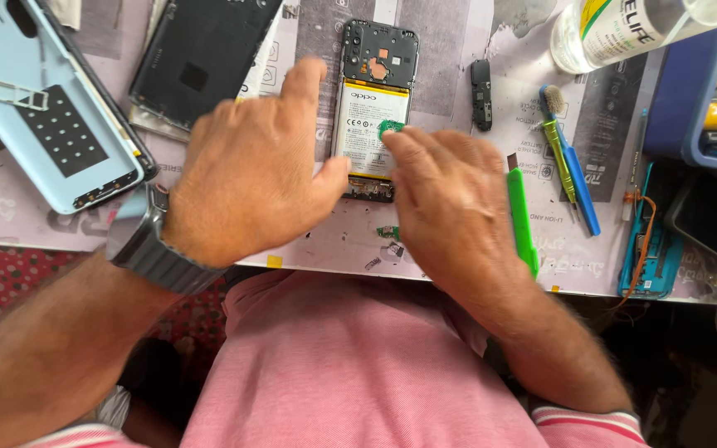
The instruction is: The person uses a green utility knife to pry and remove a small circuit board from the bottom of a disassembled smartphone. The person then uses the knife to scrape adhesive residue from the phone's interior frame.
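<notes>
An opened phone point(373, 108) lies back-up on the worktable, its white battery and dark upper frame exposed. My left hand point(251, 166) rests against the phone's left side, thumb touching its lower left corner, index finger stretched along its edge. A grey watch sits on that wrist. My right hand point(446, 203) covers the phone's lower right part, and its fingertips pinch a small green circuit piece point(389, 129) over the battery. Much of the phone's bottom end is hidden by both hands.
A pale blue back cover point(43, 108) and a dark phone panel point(197, 54) lie at left. A small black part point(480, 93), green pry tool point(520, 220), brush and blue tool point(570, 170) lie at right, with a bottle point(616, 33), blue tray point(690, 108) and teal device point(649, 249).
</notes>
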